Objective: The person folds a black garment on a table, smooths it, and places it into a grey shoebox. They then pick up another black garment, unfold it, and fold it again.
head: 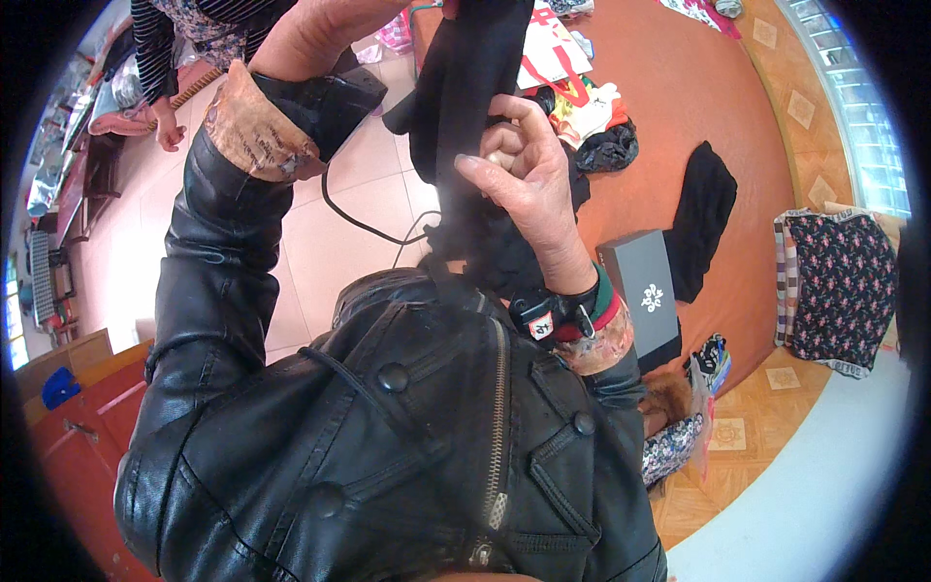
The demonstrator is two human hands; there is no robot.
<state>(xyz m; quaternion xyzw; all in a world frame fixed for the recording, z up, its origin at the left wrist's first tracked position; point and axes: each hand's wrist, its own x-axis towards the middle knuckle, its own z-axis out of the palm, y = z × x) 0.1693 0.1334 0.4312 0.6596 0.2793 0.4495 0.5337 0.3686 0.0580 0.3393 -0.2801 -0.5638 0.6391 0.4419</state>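
Note:
A length of black cloth (473, 80), apparently a garment, hangs in front of my chest from the top edge of the picture. My left hand (327, 33) is raised at its upper end; the fingertips are mostly cut off by the frame, with a bit of finger showing at the cloth. Against the cloth's right side is my right hand (531, 160), its fingers curled and the thumb held apart. Whether these fingers pinch the cloth or something small cannot be seen. More dark fabric (502, 254) bunches below, by my black leather jacket (407, 436).
On the orange-brown surface (654, 87) lie a grey box (640, 291), a folded black cloth (702, 218), a white paper bag (553, 51) and a heap of clothes (593, 116). A floral pillow (844, 291) lies right. Another person (211, 36) stands at upper left. A dark cable (356, 218) crosses the tiled floor.

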